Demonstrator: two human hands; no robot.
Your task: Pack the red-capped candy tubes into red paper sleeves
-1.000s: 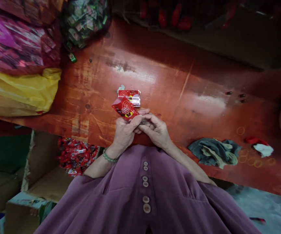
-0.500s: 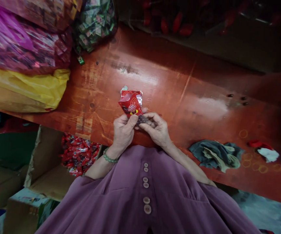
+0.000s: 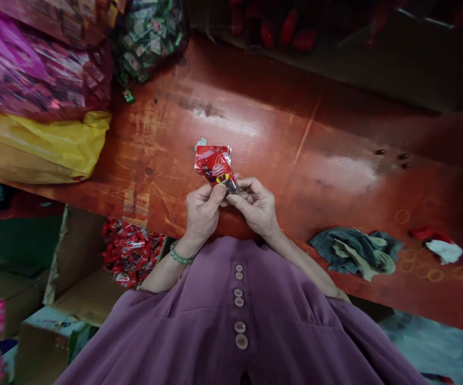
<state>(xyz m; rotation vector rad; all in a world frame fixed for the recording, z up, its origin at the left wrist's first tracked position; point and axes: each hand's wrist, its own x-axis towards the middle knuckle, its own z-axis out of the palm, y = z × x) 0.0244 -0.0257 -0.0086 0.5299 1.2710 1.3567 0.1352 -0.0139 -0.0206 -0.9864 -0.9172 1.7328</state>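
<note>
**Item in hand.** Small red foil sachet with white spiral print (image 3: 214, 162), held above the near edge of the red-brown lacquered wooden surface (image 3: 315, 149), at 12 o'clock from both hands. Whether its far end touches the wood cannot be told.

**Left hand** (image 3: 202, 211). Thumb and forefinger fingers closed together on the sachet's lower left edge. A green bead bracelet (image 3: 180, 258) sits on the wrist.

**Right hand** (image 3: 257, 208). Fingers pinched on the sachet's lower right corner, where a dark end shows. The two hands are almost touching.

**Handling note (judgement).** Thin foil of this kind likely slips and crumples. Grips set close together on one edge, as here, give the best control. Steady, opposed pressure suits it better than a jerk, which could spill whatever is inside.

**Surroundings.**
- Pale paper scrap (image 3: 201, 143), just beyond the sachet at 12 o'clock.
- Yellow plastic bag (image 3: 42, 147), 9 o'clock, well apart.
- Magenta bag of wrapped sweets (image 3: 34, 69), 10 o'clock, resting on the yellow one.
- Clear bag of green-wrapped sweets (image 3: 146, 32), 11 o'clock, with one loose green sweet (image 3: 128, 97) below it.
- Cardboard box of red-wrapped sweets (image 3: 129, 256), 8 o'clock, below the surface.
- Crumpled grey-green cloth (image 3: 355, 251), 4 o'clock.
- Red-and-white scrap (image 3: 440, 247) and yellow rubber bands (image 3: 435, 275), further out at 3 to 4 o'clock.

**Obstructions.** Nothing lies between the hands or against the sachet, and the bags and cloth stand well apart.
</note>
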